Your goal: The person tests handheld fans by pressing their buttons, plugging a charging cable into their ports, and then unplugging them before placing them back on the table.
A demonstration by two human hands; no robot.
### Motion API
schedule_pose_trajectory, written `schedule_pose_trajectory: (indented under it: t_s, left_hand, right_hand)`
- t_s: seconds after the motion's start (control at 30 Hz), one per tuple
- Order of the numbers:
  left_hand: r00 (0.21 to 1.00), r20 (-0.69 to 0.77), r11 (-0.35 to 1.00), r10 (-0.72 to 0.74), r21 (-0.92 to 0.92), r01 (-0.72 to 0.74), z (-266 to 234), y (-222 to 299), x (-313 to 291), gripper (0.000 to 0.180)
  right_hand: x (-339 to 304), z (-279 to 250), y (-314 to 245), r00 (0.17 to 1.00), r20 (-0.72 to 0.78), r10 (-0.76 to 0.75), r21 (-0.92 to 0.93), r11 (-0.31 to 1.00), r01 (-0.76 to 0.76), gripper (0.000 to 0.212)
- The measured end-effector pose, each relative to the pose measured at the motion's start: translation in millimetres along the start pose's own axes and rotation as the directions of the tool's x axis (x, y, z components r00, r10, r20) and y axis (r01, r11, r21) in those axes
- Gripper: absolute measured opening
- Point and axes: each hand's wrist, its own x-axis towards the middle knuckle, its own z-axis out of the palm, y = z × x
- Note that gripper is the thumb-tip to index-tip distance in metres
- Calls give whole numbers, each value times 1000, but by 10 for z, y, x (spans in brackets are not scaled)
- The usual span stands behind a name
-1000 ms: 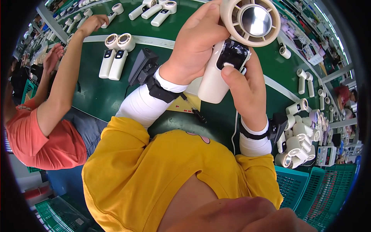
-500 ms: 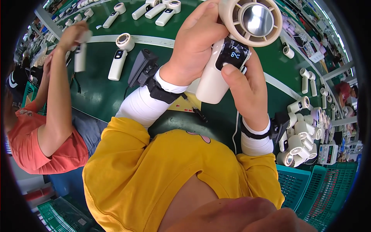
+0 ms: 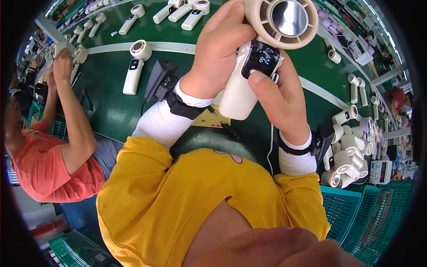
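Note:
A cream handheld fan is held up in front of me, its round head with a mirror-like centre at the top. On its dark panel a small display is lit. My left hand is closed around the neck and upper side of the fan. My right hand grips the handle from the other side, its thumb on the button below the display. Another white fan lies on the green table left of my left wrist.
A pile of white fans lies at the right beside a small meter. Green baskets stand below it. A pen rests on a yellow sheet. At left a co-worker in a coral shirt handles a fan near pliers.
The fan in my hands has shifted slightly left, with my thumb still on its button. The co-worker has moved a fan away from the near table toward the far left.

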Motion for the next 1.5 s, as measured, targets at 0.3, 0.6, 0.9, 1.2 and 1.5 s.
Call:
schedule_pose_trajectory:
  t_s: [0.3, 0.6, 0.9, 1.2, 1.5]
  left_hand:
    - [823, -317, 861, -472, 34, 507, 228, 289, -22, 23]
    - [797, -339, 863, -501, -127, 489, 290, 247, -24, 19]
    - [759, -310, 815, -572, -110, 569, 289, 231, -28, 31]
    - [512, -356, 618, -782, -559, 553, 435, 324, 127, 20]
    - [304, -445, 515, -843, -500, 697, 194, 390, -234, 16]
  right_hand:
    - [-18, 4, 23, 996, -21, -84, 16, 996, 85, 38]
    - [-70, -39, -11, 999, -33, -37, -20, 999, 37, 39]
    - [-65, -27, 2, 996, -82, -26, -6, 1000, 26, 35]
    - [-54, -34, 6, 989, -139, 60, 105, 993, -45, 29]
    - [5, -79, 249, 979, -55, 197, 134, 973, -188, 35]
